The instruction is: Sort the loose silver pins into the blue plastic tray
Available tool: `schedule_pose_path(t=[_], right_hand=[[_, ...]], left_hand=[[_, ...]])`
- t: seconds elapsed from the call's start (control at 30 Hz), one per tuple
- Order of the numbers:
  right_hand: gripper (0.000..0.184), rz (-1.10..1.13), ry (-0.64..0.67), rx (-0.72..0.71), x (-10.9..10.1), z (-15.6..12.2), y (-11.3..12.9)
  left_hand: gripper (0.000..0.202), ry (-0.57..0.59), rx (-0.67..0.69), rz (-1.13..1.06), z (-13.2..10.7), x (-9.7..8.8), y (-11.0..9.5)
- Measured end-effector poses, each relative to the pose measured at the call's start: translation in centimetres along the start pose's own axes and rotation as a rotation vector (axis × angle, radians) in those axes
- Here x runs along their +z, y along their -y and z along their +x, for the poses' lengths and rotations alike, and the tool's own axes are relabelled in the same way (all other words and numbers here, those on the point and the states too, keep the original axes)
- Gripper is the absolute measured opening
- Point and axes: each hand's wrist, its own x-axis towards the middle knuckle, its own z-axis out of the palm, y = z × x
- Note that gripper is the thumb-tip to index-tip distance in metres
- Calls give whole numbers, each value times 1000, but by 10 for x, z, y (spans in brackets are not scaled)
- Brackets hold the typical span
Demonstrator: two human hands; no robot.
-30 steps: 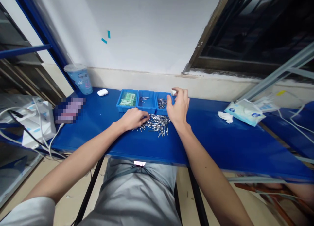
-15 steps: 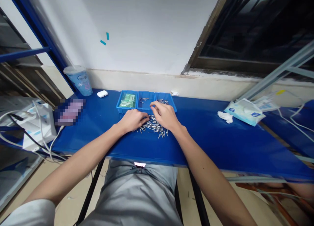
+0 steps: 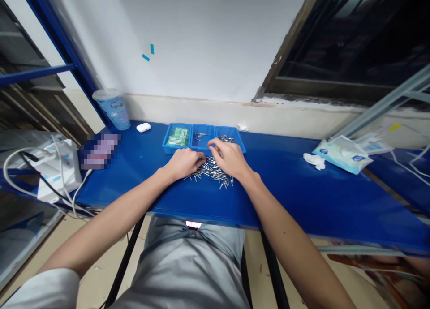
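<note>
A loose pile of small metal pins [image 3: 212, 172] lies on the blue table [image 3: 295, 188]. My left hand [image 3: 184, 162] rests on the pile's left edge with its fingers curled onto the pins. My right hand [image 3: 228, 158] lies on the pile's far right side, fingers bent and pinching among the pins. Just behind stand three joined blue trays: the left tray [image 3: 176, 139] holds green parts, the middle tray [image 3: 201, 139] a few pins, the right tray [image 3: 230, 139] more pins.
A blue lidded cup [image 3: 112, 108] and a white earbud case [image 3: 143, 127] sit at the back left. A white device with cables [image 3: 57, 168] lies at the left end. Tissue packs [image 3: 341, 153] and a crumpled tissue [image 3: 314, 160] lie at the right.
My right hand came down from above the right tray onto the pin pile. My left hand stayed on the pile. The camera shifted slightly.
</note>
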Motion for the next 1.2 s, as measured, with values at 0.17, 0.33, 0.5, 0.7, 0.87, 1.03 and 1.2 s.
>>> schedule_pose_path(t=[0.17, 0.33, 0.5, 0.7, 0.87, 1.03, 1.2], right_hand=[[20, -17, 58, 28, 1, 0, 0], [21, -3, 38, 10, 0, 0, 1], [21, 0, 14, 15, -4, 0, 2], [22, -14, 29, -6, -2, 0, 2], [22, -13, 41, -3, -1, -1, 2], [21, -31, 46, 4, 0, -1, 1], [21, -23, 68, 8, -1, -1, 2]], left_hand=[[31, 38, -29, -11, -1, -9, -1], [33, 73, -35, -27, 0, -11, 1], [31, 81, -27, -30, 0, -8, 1], [30, 68, -37, -30, -1, -8, 0], [28, 70, -42, -50, -1, -9, -1], [28, 75, -47, -26, -1, -9, -4], [31, 72, -40, 2, -1, -10, -6]])
